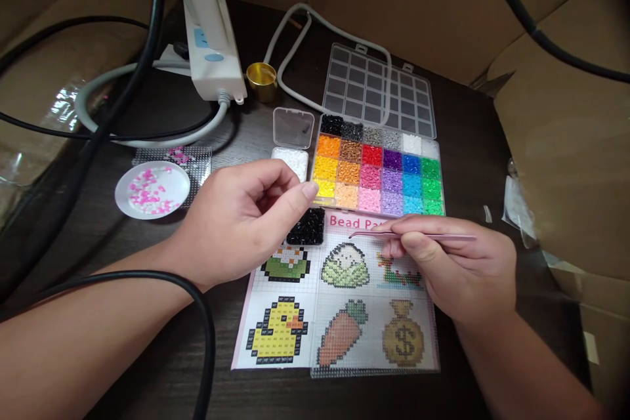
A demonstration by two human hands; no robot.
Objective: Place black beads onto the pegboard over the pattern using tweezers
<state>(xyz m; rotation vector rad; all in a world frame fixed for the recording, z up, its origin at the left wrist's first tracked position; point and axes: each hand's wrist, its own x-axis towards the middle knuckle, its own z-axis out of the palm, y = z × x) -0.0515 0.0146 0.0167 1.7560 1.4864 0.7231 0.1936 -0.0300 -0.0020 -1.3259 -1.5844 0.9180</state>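
Observation:
My right hand (pixel 455 269) is closed around pink bent-tip tweezers (pixel 433 236). Their tip points left, over a clear pegboard (pixel 374 373) lying on a printed bead pattern sheet (pixel 239 357). A small dark speck shows at the tip; I cannot tell if it is a bead. My left hand (pixel 241 216) has its fingers curled and thumb pressed toward them, beside an open box of black beads (pixel 306 228); anything inside the fingers is hidden. Behind it sits a small box of white beads (pixel 290 163). A compartment box of coloured beads (pixel 373 156) stands behind the sheet.
A white dish (pixel 123 193) of pink and white beads rests partly on another pegboard (pixel 199 161) at left. A power strip (pixel 211 39), a gold cup (pixel 262 81) and a grey cable (pixel 290 46) are behind. A black cable (pixel 209 341) crosses my left forearm. Cardboard walls (pixel 566 144) surround the table.

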